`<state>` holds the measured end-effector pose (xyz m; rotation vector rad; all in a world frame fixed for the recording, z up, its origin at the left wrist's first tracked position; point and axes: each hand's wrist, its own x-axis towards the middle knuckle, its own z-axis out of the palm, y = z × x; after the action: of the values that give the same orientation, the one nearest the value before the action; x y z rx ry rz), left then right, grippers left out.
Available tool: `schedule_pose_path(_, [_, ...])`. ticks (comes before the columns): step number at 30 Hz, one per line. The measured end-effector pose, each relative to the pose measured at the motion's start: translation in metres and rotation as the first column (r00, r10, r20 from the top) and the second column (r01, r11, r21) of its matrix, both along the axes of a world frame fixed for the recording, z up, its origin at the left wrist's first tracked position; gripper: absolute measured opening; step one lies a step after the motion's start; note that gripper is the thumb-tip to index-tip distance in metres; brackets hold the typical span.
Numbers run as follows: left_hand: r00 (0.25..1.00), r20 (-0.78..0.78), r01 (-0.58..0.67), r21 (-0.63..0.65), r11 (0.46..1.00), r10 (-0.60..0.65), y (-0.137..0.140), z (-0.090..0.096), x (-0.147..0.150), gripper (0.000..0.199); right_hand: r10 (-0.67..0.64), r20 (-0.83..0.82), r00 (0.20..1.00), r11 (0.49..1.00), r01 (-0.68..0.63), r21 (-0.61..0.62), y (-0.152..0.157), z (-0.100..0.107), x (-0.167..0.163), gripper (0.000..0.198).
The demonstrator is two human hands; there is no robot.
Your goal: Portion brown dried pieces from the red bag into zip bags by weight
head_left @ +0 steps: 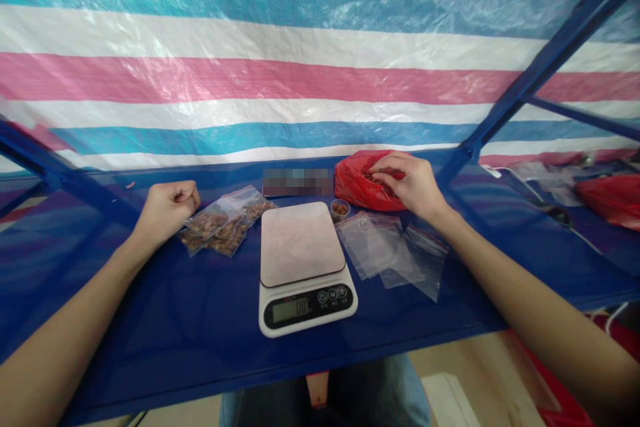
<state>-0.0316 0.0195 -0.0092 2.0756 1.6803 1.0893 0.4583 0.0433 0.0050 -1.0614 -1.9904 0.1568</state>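
My right hand (405, 180) reaches into the mouth of a red plastic bag (357, 180). Its thumb and fingers are pinched together over small brown pieces inside; what sits between the fingertips is too small to make out. My left hand (170, 210) rests on the table in a loose fist, with nothing visible in it. Right beside that fist lie several clear zip bags (220, 227) filled with brown pieces. A white kitchen scale (303, 247) stands between my hands, its pan bare and its display apparently at zero. Flat zip bags (380, 250) lie to its right.
A small clear cup (341, 209) of brown pieces stands behind the scale's right corner. Behind the scale is a blurred-out box (297, 182). Blue metal posts (500, 107) and a striped tarp (300, 80) bound the blue table (200, 347). Another red bag (613, 200) lies far right.
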Motion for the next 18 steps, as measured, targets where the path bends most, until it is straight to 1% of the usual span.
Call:
schedule_pose_path(2, [1.000,-0.005,0.000,-0.004,1.000,0.000,0.000,0.000,0.000,0.019,-0.015,-0.057,0.998,1.000,0.015,-0.001,-0.004,0.006,-0.004,0.010])
schedule_pose_path(4, [1.000,-0.009,0.002,-0.008,1.000,-0.002,0.001,-0.001,-0.001,0.018,-0.001,-0.112,0.994,1.000,-0.002,-0.022,-0.012,0.014,-0.014,0.008])
schedule_pose_path(5, [1.000,-0.010,0.005,-0.011,1.000,-0.005,0.001,-0.001,-0.001,0.018,0.025,-0.134,0.991,0.999,-0.030,-0.037,-0.016,0.017,-0.020,0.008])
schedule_pose_path(7, [1.000,-0.014,0.010,-0.016,1.000,-0.010,0.002,-0.003,-0.003,0.018,0.115,-0.166,0.979,0.989,-0.128,-0.071,-0.025,0.022,-0.036,0.006])
schedule_pose_path(9, [1.000,-0.013,0.015,-0.018,1.000,-0.015,0.003,-0.005,-0.005,0.018,0.226,-0.192,0.955,0.961,-0.251,-0.119,-0.032,0.023,-0.052,0.004])
schedule_pose_path(11, [1.000,-0.011,0.022,-0.017,1.000,-0.022,0.005,-0.006,-0.006,0.020,0.302,-0.209,0.930,0.922,-0.340,-0.183,-0.037,0.020,-0.065,0.002])
schedule_pose_path(13, [1.000,-0.009,0.028,-0.016,0.999,-0.028,0.005,-0.008,-0.007,0.021,0.320,-0.228,0.920,0.893,-0.373,-0.252,-0.038,0.013,-0.072,0.002])
schedule_pose_path(18, [1.000,-0.014,0.026,-0.022,0.999,-0.027,0.006,-0.007,-0.006,0.021,0.248,-0.402,0.882,0.840,-0.402,-0.364,-0.035,-0.004,-0.070,0.010])
